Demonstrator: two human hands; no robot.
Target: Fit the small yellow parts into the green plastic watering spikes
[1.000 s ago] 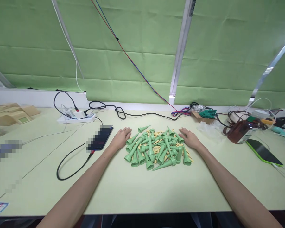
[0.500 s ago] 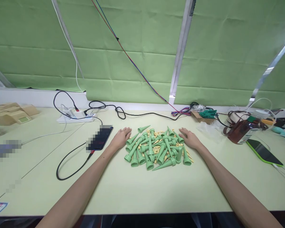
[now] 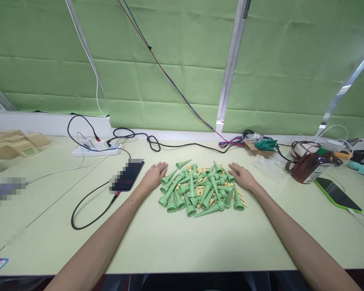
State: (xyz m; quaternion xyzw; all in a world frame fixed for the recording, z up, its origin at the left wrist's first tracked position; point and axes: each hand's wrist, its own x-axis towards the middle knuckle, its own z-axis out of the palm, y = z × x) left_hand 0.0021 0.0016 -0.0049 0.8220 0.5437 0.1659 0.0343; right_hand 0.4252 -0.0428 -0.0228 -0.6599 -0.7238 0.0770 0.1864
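Green plastic cone-shaped spikes (image 3: 192,190) with wide hollow collars lie heaped on the pale table (image 3: 197,246) in front of me. Small yellow plastic pieces (image 3: 202,190) are mixed among them, many partly covered by the green ones. My left hand (image 3: 154,175) lies palm down at the left edge of the heap, fingers stretched out and holding nothing. At the heap's right edge my right hand (image 3: 242,175) rests the same way, flat on the table with its fingers extended. Both hands are very near the outer spikes.
Left of my left hand lies a phone (image 3: 130,176) on a black cable; a power strip (image 3: 98,150) is behind it. At right are a brown bottle (image 3: 307,169), a green-edged phone (image 3: 338,195) and a small cardboard box (image 3: 259,151). Tan boxes (image 3: 15,144) stand far left.
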